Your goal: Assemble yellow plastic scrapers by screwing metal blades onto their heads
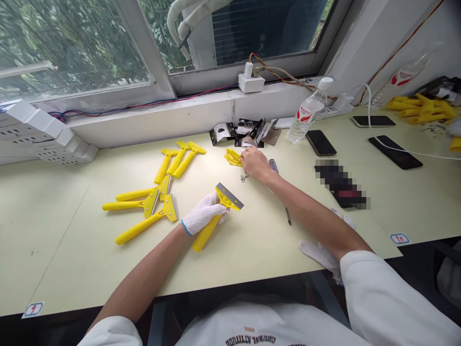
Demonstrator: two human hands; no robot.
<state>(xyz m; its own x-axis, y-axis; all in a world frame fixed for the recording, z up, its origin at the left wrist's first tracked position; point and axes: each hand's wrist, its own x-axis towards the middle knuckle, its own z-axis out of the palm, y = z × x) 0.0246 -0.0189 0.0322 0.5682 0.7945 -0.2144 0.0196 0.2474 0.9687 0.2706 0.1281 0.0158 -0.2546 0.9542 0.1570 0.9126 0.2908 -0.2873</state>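
My left hand, in a white knit glove, is closed around a yellow scraper whose metal blade points up and right. Bare, my right hand reaches over a small pile of yellow plastic pieces; its fingertips are partly hidden, and I cannot make out what they hold. Small screws lie just below that hand. Beside its wrist rests a screwdriver. Black printed cards are heaped behind the fingers. Several yellow scrapers lie to the left, some with blades, others without visible blades.
A water bottle stands near the wall, with phones to its right. A white glove lies under my right forearm. White boxes are at the far left, and more yellow parts at the far right.
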